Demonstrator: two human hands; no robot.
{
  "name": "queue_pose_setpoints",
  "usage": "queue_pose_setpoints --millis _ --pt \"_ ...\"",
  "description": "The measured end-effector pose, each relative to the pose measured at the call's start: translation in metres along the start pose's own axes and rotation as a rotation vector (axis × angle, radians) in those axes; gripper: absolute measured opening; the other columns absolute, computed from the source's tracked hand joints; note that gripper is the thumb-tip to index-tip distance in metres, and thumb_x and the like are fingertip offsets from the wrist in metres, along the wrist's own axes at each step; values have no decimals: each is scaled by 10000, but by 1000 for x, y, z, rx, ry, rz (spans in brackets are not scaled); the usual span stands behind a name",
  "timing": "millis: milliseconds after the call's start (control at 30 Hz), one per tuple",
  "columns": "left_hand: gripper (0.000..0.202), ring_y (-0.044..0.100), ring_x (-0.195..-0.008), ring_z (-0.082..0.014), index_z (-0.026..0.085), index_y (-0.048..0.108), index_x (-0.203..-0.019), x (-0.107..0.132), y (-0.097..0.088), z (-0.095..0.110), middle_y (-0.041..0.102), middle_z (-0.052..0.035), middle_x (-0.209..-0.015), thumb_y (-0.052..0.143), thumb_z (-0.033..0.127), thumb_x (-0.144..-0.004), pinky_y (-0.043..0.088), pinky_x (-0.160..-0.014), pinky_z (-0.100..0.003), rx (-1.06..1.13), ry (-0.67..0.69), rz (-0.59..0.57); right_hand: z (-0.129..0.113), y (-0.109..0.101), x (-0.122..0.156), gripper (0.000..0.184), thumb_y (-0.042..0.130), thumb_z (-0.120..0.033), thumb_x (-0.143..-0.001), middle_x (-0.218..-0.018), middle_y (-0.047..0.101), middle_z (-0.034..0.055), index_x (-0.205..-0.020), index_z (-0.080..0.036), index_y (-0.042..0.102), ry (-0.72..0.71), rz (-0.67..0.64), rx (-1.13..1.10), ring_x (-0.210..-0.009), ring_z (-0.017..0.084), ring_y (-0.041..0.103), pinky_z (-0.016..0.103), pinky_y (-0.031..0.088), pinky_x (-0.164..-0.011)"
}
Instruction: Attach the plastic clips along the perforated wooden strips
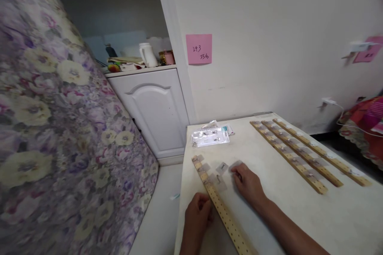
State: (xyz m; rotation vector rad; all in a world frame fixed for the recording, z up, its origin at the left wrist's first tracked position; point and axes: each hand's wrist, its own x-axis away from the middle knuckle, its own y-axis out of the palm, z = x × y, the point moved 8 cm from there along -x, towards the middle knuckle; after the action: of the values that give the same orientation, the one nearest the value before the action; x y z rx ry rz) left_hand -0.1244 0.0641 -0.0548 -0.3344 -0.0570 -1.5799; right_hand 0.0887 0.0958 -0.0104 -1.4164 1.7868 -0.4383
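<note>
A pale wooden strip [223,209] with rows of small holes lies lengthwise before me, several clear square adhesive hooks along its far end. My left hand [197,212] is closed beside the strip's left edge, fingers curled together; anything within them is hidden. To the right of the strip, my right hand [247,183] pinches a clear adhesive hook [236,166] by its edge, low over the table. Between that hand and the strip, a loose clear hook [222,167] lies on the table, and another hook pad [220,184] overhangs the strip's right side.
Clear hook packaging [210,137] sits at the table's back left. Three wooden strips [289,155] fitted with hooks lie side by side on the right. The white table [271,207] meets the wall behind; a floral curtain [74,135] hangs left, near a white cabinet [154,115].
</note>
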Motion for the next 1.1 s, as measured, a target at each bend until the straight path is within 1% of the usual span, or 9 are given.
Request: queue_pose_setpoints --millis 100,200,333,500,600,767,900,1000,1100 --pt "149 492 -416 -87 193 500 -695 -1 0 -1 521 53 -523 574 321 -715 340 -385 -179 -11 4 -4 -3 -2 1 233 452 -195 -813 -954 577 47 -970 -215 623 12 5 74 -815 179 581 275 449 -680" --pt "167 487 -415 -87 190 504 -700 -1 0 1 522 51 -520 576 339 -724 340 -387 -181 -27 10 -4 -17 2 -1 238 455 -223 -846 -957 575 43 -1010 -234 628 -30 0 69 -874 182 573 272 446 -710" --pt "145 477 -417 -87 190 506 -708 2 -1 4 509 55 -493 567 320 -732 345 -399 -180 -28 18 -6 -34 19 -6 164 503 -254 -849 -879 602 30 -900 -237 658 -65 -92 93 -865 184 569 265 425 -703" --pt "127 492 -431 -91 188 508 -712 3 0 5 535 45 -514 563 302 -722 355 -408 -183 -21 5 -17 -41 26 -11 170 489 -273 -869 -890 618 44 -856 -216 650 -82 -78 161 -850 180 567 259 400 -693" --pt "141 485 -427 -92 189 506 -710 3 0 4 517 54 -501 564 317 -720 348 -399 -182 -19 -4 -12 -38 27 -13 164 488 -268 -865 -855 622 25 -805 -220 633 -52 -81 183 -809 164 577 245 375 -646" --pt "145 499 -435 -93 188 514 -719 4 0 5 540 49 -535 566 323 -713 356 -406 -187 -22 2 -9 -22 18 -13 152 493 -284 -861 -830 629 -5 -801 -230 621 63 -50 163 -731 135 591 227 333 -583" --pt "116 467 -407 -84 192 497 -689 8 -2 9 501 66 -487 551 292 -710 338 -399 -183 -30 21 8 -10 7 -9 159 494 -302 -860 -782 633 -12 -789 -224 613 109 -35 142 -673 133 591 225 324 -562" --pt "134 439 -381 -75 192 500 -694 11 -1 15 494 72 -496 554 312 -714 320 -382 -185 -25 44 7 -10 -5 -5 165 488 -294 -862 -773 623 -9 -772 -215 602 77 -4 124 -659 134 589 225 335 -562" --pt "196 460 -393 -81 187 519 -706 15 6 21 535 57 -537 583 372 -704 337 -388 -196 19 52 -32 -24 -14 3 184 465 -291 -883 -785 609 4 -793 -208 602 -31 23 58 -679 133 587 227 371 -600"
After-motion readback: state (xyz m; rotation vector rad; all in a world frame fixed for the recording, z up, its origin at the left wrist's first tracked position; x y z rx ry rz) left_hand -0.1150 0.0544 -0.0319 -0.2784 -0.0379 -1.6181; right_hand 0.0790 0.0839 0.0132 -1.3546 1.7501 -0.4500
